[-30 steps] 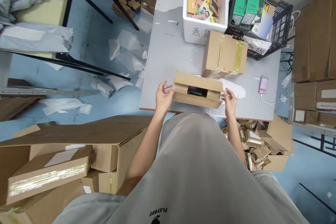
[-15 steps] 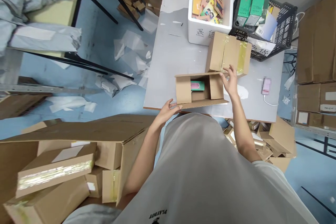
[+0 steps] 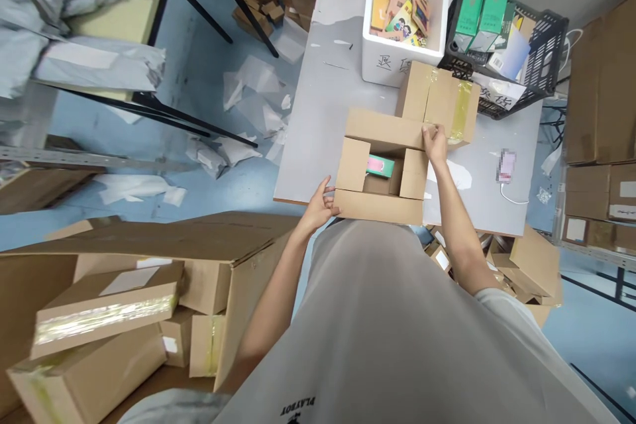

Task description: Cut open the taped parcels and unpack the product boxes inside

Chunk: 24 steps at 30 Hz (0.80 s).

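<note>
An open cardboard box (image 3: pixel 380 209) lies at the near edge of the grey table (image 3: pixel 322 119), all its flaps spread out. Inside it shows a small pink and green item (image 3: pixel 380 165). My left hand (image 3: pixel 320 204) grips the left end of the near flap, fingers curled on the cardboard. My right hand (image 3: pixel 434 141) pinches the right end of the far flap (image 3: pixel 385 129), holding it back. A sealed taped cardboard box (image 3: pixel 440 101) stands just behind the open one.
A white foam bin (image 3: pixel 405 61) of colourful small packs and a black crate (image 3: pixel 544 46) with green boxes stand at the table's back. A phone on a cable (image 3: pixel 505 165) lies at right. Cardboard boxes (image 3: pixel 104 318) pile at lower left; paper scraps (image 3: pixel 248 99) litter the blue floor.
The box's flaps went from nearly closed to fully spread. My right hand moved from the right side up to the far flap; my left hand dropped to the near flap.
</note>
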Each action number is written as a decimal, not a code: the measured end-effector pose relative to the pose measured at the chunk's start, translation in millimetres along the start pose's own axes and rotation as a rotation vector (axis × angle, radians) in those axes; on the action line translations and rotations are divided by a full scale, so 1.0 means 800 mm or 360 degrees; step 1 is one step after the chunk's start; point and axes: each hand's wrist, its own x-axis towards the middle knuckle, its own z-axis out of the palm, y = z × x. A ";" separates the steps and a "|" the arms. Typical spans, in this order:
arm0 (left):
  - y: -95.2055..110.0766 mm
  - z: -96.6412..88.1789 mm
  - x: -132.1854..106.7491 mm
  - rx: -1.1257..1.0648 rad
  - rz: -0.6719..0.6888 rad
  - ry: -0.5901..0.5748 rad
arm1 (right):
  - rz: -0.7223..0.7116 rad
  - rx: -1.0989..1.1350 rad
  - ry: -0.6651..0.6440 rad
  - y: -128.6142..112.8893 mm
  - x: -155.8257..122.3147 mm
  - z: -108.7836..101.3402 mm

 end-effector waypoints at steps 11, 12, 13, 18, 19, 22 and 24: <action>0.079 0.049 -0.006 0.1235 0.0790 0.0096 | -0.0190 -0.0105 0.0245 -0.052 -0.114 -0.030; 0.090 0.057 -0.004 0.1264 0.0867 0.0020 | -0.0216 -0.0111 0.0244 -0.060 -0.137 -0.033; 0.099 0.067 0.001 0.1288 0.0927 -0.0093 | -0.0227 -0.0112 0.0218 -0.067 -0.160 -0.034; 0.111 0.120 0.026 0.1652 0.0999 -0.0566 | -0.0151 -0.0344 -0.0089 -0.096 -0.236 -0.029; 0.109 0.128 0.028 0.1764 0.0973 -0.0569 | -0.0134 -0.0431 -0.0246 -0.100 -0.241 -0.028; 0.107 0.139 0.023 0.2031 0.0901 -0.0546 | -0.0171 -0.0746 -0.0827 -0.113 -0.246 -0.028; 0.109 0.135 0.014 0.2126 0.0901 -0.0518 | -0.0237 -0.0941 -0.1048 -0.119 -0.246 -0.034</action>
